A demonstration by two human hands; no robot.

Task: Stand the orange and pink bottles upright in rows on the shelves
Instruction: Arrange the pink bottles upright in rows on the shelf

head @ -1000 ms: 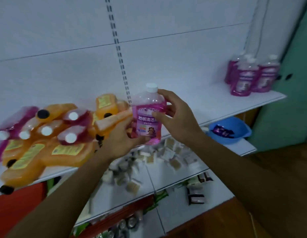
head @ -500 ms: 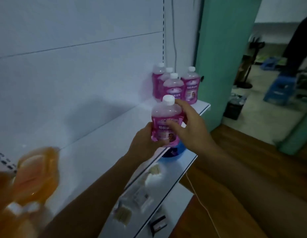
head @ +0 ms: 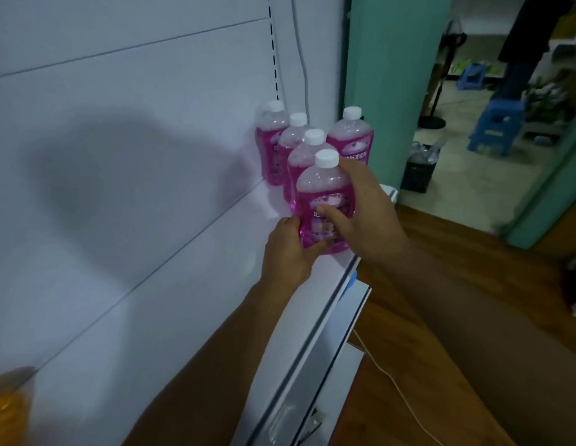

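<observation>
My left hand (head: pixel 288 252) and right hand (head: pixel 360 204) curl round one upright pink bottle (head: pixel 323 204) on the shelf (head: pixel 183 284); four more bottles (head: pixel 352 140) stand just beyond.

Held bottle (head: pixel 325 207) upright between both hands, on shelf (head: pixel 196 284) — four bottles (head: pixel 315 149) just behind.

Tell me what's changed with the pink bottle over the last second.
Both hands carried the pink bottle rightward from the pile of lying bottles to the shelf end, just in front of the four standing bottles. Unchanged: left hand and right hand still grip it, upright.
</observation>
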